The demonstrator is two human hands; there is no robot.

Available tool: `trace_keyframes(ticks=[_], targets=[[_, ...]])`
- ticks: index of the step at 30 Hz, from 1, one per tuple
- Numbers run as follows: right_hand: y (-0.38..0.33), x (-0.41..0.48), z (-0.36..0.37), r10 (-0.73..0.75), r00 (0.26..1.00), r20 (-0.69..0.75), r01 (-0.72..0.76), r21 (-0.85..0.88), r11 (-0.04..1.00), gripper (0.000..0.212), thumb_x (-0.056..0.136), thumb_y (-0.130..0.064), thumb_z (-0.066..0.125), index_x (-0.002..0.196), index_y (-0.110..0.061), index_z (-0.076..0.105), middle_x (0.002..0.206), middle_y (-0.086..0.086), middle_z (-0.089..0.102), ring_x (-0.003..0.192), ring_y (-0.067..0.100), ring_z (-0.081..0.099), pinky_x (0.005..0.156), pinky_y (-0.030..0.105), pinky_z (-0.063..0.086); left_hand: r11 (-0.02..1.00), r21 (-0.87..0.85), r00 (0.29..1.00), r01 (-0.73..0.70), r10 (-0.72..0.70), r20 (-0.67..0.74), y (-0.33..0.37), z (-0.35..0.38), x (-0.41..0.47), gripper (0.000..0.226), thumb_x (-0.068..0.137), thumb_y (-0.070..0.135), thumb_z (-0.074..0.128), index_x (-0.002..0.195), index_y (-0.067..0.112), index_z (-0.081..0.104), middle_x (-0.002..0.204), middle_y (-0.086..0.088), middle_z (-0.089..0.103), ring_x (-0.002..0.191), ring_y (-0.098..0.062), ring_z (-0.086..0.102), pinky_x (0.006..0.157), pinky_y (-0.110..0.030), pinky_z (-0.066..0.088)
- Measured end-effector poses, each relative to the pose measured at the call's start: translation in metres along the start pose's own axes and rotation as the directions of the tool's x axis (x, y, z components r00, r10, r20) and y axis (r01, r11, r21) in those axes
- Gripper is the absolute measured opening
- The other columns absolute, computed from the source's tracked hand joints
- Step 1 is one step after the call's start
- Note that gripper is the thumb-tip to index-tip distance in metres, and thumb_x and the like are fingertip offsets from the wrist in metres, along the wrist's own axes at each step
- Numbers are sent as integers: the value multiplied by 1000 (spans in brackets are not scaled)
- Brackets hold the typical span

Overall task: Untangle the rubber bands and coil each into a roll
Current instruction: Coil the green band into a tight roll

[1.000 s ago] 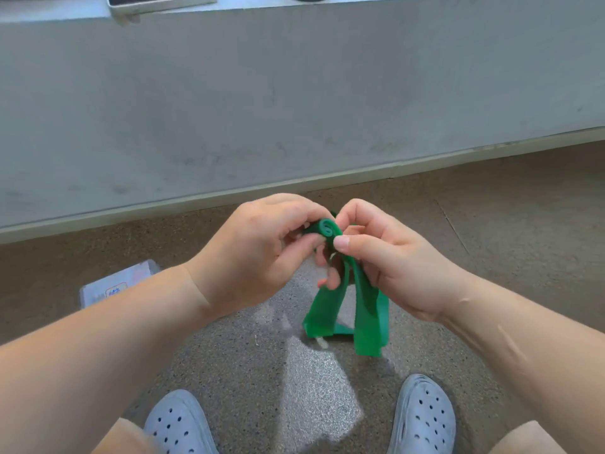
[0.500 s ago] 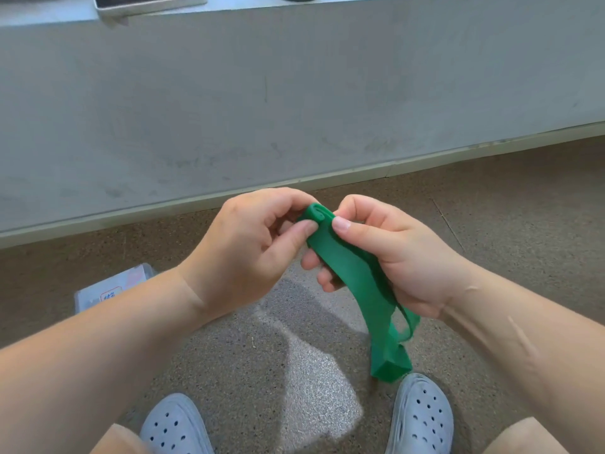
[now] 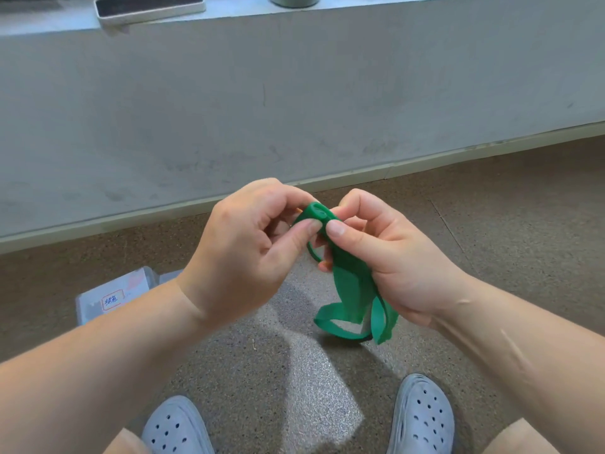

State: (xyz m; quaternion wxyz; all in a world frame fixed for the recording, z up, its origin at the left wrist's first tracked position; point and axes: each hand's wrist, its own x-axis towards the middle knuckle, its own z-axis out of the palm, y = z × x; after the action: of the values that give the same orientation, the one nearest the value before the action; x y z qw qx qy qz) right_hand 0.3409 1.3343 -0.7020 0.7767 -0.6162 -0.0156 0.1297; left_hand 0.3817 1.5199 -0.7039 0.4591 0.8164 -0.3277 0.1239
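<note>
The wide, flat green rubber band [image 3: 347, 283] is held in the air between both hands, near the middle of the view; its top end is wound into a small tight roll [image 3: 316, 215] at twelve o'clock of the strip; the loose tail hangs toward five o'clock, twisted and looped above the floor.

The left hand [image 3: 242, 257] pinches the roll, thumb on its near face and curled fingers behind; the right hand [image 3: 393, 257] pinches it from the three o'clock side, thumb on top, while the strip runs down across that palm; both hands are clenched on the band, neither slack.

By its look the band is light, thin and limp, matte and grippy rather than slick; the roll would likely spring open if the pinch loosens, so the hold belongs on the roll itself, with the free strip fed in flat; the twist near the tail probably needs smoothing first.

Below lies a speckled brown stone-like floor [image 3: 294, 371]; a clear plastic box [image 3: 111, 299] with a handwritten label sits at eight o'clock; two pale grey perforated foam clogs [image 3: 176, 427] show at six o'clock; a smooth grey concrete wall [image 3: 294, 109] fills twelve o'clock.
</note>
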Motion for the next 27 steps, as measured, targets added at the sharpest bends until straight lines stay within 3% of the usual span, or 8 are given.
trace_keyframes(ticks=[2,5,10,17,19,22,24,27], targets=[[-2,-1,1,47,999,18,-48,90,995,7,90,-18,60,83,-18,57,85,16,62,78,25,62,89,53,55,998,58,999,-36,37,-2,1,-3,2,9,91,12,68,98,8,71,73,-5,58,69,-20,54,66,-27,41],[-5,-5,6,121,990,66,-132,207,969,12,91,-22,62,84,-16,54,85,19,67,75,32,71,87,55,56,988,121,995,-101,102,0,4,-4,2,9,90,9,69,98,5,70,75,-2,57,67,-12,49,68,-19,38],[-8,-4,4,135,990,50,-143,269,952,12,81,-16,70,79,-15,59,88,12,70,83,28,69,98,61,51,978,139,988,-157,157,13,5,-2,2,9,85,4,75,89,0,68,78,-2,56,63,-18,51,61,-22,42],[-8,-4,15,103,992,-69,-76,323,943,10,78,-10,75,85,-14,68,93,18,70,88,33,65,96,54,55,972,184,979,-148,171,-113,6,5,5,14,79,-4,74,74,-5,61,68,-7,51,56,-16,43,57,-15,35],[-8,-3,18,102,988,-120,-55,341,938,13,76,-12,72,88,-12,68,90,18,69,81,30,64,83,42,61,979,170,973,-113,144,-181,7,14,4,15,79,-7,73,72,-5,59,65,-9,49,56,-20,42,54,-22,36],[-9,-1,19,81,979,-185,-8,361,933,15,73,-12,71,87,-10,68,82,14,71,68,20,66,62,28,58,992,121,960,-35,67,-272,9,26,3,17,77,-10,72,70,-4,58,62,-11,48,56,-25,43,53,-32,38],[-9,1,18,66,977,-203,8,344,939,17,72,-12,72,88,-8,68,81,12,73,68,19,68,64,29,59,996,93,954,-9,36,-296,8,31,3,17,77,-9,73,71,-2,59,62,-10,50,55,-26,48,52,-36,42],[-8,2,14,70,975,-213,-4,298,954,17,71,-13,73,87,-8,70,86,16,73,78,27,66,81,42,58,1000,10,952,26,-21,-306,5,33,1,17,78,-2,76,71,0,61,62,-9,56,56,-32,61,51,-39,48]])
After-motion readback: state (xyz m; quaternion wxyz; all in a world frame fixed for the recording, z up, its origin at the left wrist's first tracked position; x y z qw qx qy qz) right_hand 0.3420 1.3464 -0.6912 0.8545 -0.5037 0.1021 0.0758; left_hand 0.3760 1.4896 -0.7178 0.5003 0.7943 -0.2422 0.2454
